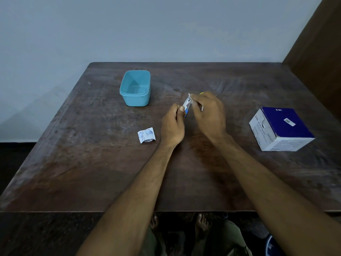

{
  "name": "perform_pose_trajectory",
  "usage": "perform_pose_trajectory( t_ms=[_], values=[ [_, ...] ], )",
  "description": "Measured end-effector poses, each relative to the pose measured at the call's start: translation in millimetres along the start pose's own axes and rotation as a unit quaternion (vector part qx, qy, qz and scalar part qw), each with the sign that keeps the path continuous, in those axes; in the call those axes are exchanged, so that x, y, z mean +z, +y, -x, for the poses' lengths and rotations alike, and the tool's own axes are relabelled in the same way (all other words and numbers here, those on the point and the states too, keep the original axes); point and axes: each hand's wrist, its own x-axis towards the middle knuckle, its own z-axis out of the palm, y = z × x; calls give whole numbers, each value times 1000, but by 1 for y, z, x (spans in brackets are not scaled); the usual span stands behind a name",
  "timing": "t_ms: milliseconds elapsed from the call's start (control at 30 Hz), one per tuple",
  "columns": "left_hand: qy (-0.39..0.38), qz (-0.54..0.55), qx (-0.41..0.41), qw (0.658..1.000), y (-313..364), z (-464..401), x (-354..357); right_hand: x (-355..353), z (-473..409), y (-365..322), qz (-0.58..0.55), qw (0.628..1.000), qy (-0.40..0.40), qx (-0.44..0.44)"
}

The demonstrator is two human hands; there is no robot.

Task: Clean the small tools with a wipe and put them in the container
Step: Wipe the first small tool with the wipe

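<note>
Dark, scuffed wood makes up the tabletop [92, 163], set against a pale grey-blue wall. At centre, my left hand [172, 126] pinches a small blue-handled tool [187, 108] while my right hand [208, 111] pinches a wipe against its upper end. The teal container [135, 87] stands at ten o'clock, a torn wrapper [146, 135] at eight, the swab box [280, 128] at three.

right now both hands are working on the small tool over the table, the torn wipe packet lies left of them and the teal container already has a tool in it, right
Not quite: the teal container is empty in the head view. The rest holds: the left hand and right hand hold the small tool over the table, and the torn wipe packet lies left of them.
</note>
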Motion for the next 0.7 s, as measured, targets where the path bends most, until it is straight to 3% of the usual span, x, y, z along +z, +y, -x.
perform_pose_trajectory(
  t_ms=[67, 167, 233, 433, 700],
  values=[
    [0, 24, -8, 1000, 1, 0, 0, 0, -1, 0, -79, 993, 19, 84],
    [17, 45, -10, 999, 3, 1, 0, 2, 0, -4, -206, 948, 50, 237],
    [28, 42, -5, 999, 3, 2, 0, 4, 3, -9, -252, 922, 41, 292],
    [68, 11, 14, 998, 1, 4, 0, 6, 5, -26, -339, 866, 47, 365],
    [53, -89, 61, 993, 1, 8, 0, 6, 5, -28, -343, 864, 27, 368]
  ],
)
